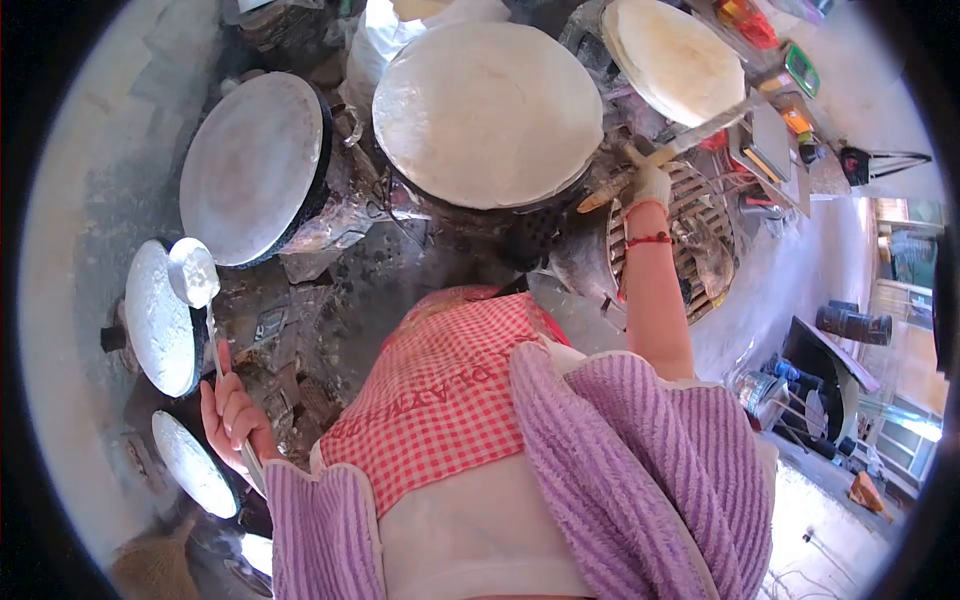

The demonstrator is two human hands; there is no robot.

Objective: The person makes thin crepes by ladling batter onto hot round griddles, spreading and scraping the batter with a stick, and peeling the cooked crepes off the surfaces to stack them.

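My left hand (238, 415) is closed around the handle of a ladle (193, 273). White batter sits in its bowl, close to the rim of a round griddle (160, 320) with a pale, shiny surface. My right hand (648, 185), in a light glove, grips the wooden handle of a long flat spatula (705, 128). The blade points right, beside the front edge of a stack of thin round pancakes (675, 60). Straight ahead lies a large griddle (488, 115) covered by a thin pale sheet. A slatted basket (685, 290) stands below my right forearm.
A greyish round griddle (250, 165) stands at the upper left, and a smaller one (195, 465) at the lower left. A white sack (375, 45) is behind the large griddle. Boxes (765, 145) and packets crowd the right side. A broom (155, 565) is at the bottom left.
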